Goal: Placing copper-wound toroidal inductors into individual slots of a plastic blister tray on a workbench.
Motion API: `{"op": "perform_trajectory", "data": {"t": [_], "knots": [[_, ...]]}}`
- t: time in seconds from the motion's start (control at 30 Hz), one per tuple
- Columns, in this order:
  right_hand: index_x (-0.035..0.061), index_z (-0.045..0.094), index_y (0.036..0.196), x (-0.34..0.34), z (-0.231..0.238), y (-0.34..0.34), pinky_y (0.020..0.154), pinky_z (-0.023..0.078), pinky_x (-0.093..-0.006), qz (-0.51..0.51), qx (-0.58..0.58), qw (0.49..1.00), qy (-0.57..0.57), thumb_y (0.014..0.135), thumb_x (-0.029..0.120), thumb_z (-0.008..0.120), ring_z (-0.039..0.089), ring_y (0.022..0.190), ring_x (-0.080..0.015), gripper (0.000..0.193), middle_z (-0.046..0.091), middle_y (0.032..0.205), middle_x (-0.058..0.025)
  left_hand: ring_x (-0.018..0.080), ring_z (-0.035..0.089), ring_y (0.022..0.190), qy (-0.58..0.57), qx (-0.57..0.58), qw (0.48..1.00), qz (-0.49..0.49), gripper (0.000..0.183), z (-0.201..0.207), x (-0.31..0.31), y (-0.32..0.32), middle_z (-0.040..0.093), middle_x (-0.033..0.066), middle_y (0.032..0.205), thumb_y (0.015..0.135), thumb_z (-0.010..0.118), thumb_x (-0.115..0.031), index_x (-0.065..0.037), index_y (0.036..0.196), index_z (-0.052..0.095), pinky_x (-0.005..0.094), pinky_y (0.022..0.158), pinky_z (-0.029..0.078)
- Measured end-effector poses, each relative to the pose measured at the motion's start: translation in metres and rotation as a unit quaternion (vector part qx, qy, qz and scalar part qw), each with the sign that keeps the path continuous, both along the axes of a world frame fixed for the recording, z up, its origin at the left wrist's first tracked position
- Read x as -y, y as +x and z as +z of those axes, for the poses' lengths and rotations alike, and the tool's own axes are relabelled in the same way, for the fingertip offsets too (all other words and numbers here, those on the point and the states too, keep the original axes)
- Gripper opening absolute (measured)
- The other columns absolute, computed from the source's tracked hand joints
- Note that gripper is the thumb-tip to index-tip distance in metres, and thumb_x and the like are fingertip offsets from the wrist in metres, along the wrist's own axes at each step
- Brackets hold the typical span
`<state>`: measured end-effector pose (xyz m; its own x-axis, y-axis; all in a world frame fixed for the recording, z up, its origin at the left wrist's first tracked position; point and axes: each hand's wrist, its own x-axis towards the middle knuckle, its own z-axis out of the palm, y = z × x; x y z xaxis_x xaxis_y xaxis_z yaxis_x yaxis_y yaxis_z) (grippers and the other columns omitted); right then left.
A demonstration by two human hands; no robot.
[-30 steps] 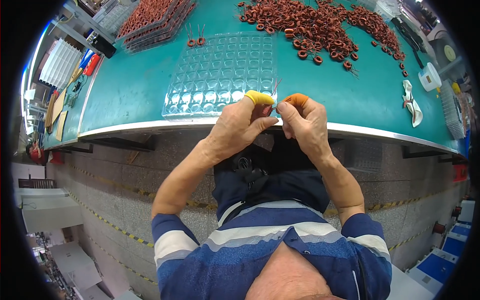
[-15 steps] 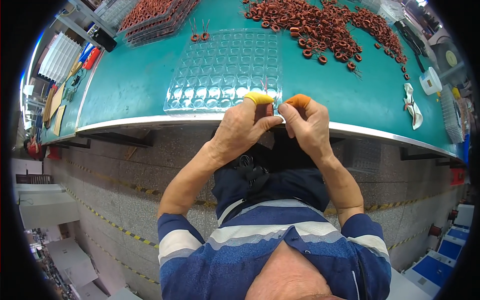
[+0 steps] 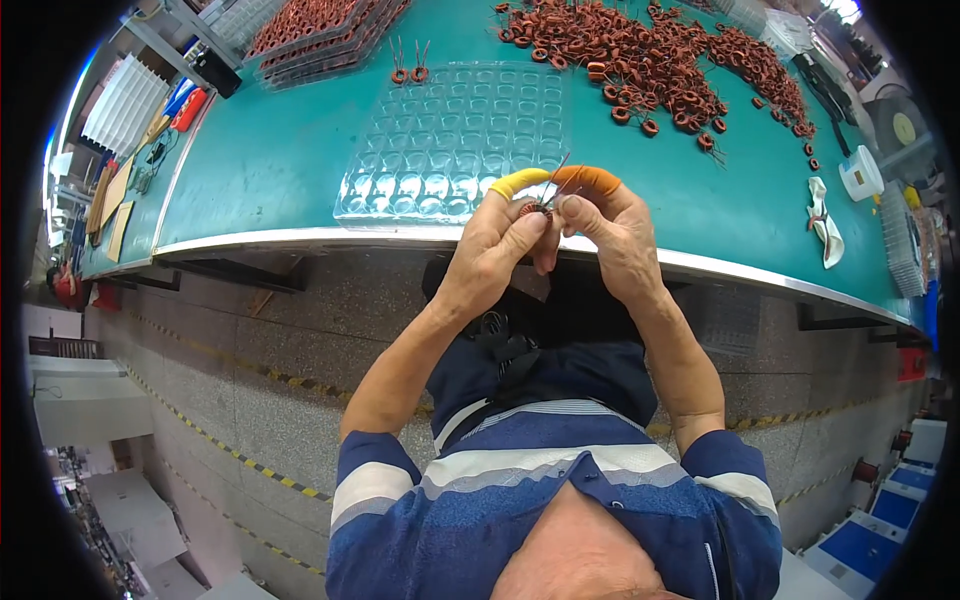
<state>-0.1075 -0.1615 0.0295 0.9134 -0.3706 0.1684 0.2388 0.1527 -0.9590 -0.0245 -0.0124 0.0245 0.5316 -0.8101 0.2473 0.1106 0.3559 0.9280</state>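
Just over the front edge of the table, my left hand [image 3: 488,255] pinches a toroidal coil [image 3: 533,210] wound with copper-red wire. A yellow cot covers its index finger, and the thumb presses on the coil. Thin wire leads rise from the coil toward the upper right. My right hand [image 3: 625,240], with an orange cot on the index finger, is closed at these leads, thumb and finger curled close together; the exact grip is partly hidden. Behind my hands lies a clear plastic tray [image 3: 430,145] with rows of round pockets.
Two coils [image 3: 409,75] with upright leads stand beyond the tray. A large heap of coils [image 3: 620,60] spreads across the back right. Filled trays [image 3: 310,40] are stacked at back left. On the right are a white tub [image 3: 861,172] and a white cloth [image 3: 824,225].
The coil has turned from upright to tilted, its leads now leaning right. My left thumb has moved up onto it, and my right fingers have closed in at the leads.
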Motion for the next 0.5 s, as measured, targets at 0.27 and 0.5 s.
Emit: {"op": "perform_trajectory", "data": {"t": [0.27,0.5], "knots": [[0.0014,0.064,0.103,-0.009,-0.002,0.006,0.073,0.045,-0.0241,-0.047,-0.007,0.998,-0.041,0.084,0.022,0.074,0.056,0.078,-0.0084,0.029,0.065,0.090,-0.0016,0.0110,0.051,0.059,0.026,-0.084,0.993,0.081,0.023,-0.007,0.006,-0.006,0.054,0.0031,0.078,0.100,0.048,-0.021,-0.001,0.109,0.055,0.0239,0.053,0.042],[-0.0022,0.056,0.115,-0.007,0.002,0.006,0.066,0.050,-0.0200,-0.146,0.016,0.987,-0.064,0.086,0.012,0.072,0.061,0.075,-0.0086,0.036,0.065,0.084,-0.0054,0.0107,0.052,0.059,0.022,-0.088,0.988,0.125,0.023,-0.009,0.008,-0.001,0.056,0.0036,0.074,0.100,0.049,-0.021,-0.001,0.109,0.055,0.0237,0.053,0.042]]}}
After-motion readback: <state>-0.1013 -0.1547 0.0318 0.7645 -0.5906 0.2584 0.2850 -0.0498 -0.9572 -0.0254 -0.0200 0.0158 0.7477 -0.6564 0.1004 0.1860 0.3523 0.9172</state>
